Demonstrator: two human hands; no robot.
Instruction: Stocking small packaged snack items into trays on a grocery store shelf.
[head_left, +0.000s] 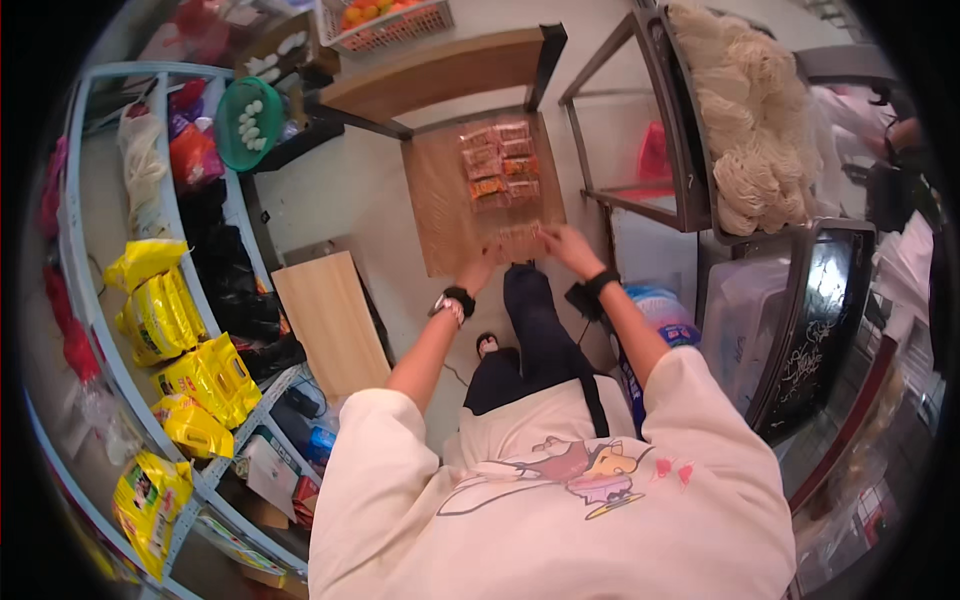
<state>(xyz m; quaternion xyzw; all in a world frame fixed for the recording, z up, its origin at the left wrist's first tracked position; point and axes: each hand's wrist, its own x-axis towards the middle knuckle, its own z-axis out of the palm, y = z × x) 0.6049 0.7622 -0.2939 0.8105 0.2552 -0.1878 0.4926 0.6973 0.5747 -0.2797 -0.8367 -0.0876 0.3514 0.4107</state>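
Before me is a low brown wooden board or tabletop (442, 202). Several small, clear-wrapped snack packets (484, 159) lie flat on it in two columns, two with orange wrappers (519, 166). Nearer to me is a single pale, see-through packet (519, 233), apart from the columns. My right hand (568, 246) pinches its right end between thumb and fingers. At the packet's left end is my left hand (478, 268), its fingertips close to the corner; blur hides whether they grip it. Both wrists wear dark bands.
Blue metal shelving (165, 225) with yellow packages (161, 315) runs along the left. A green basket (250, 124) holds white egg-like items. Beyond the tabletop stands a wooden bench (442, 71). Noodle bundles (750, 120) fill a tray on a metal frame at right. A pale board (330, 319) leans at left.
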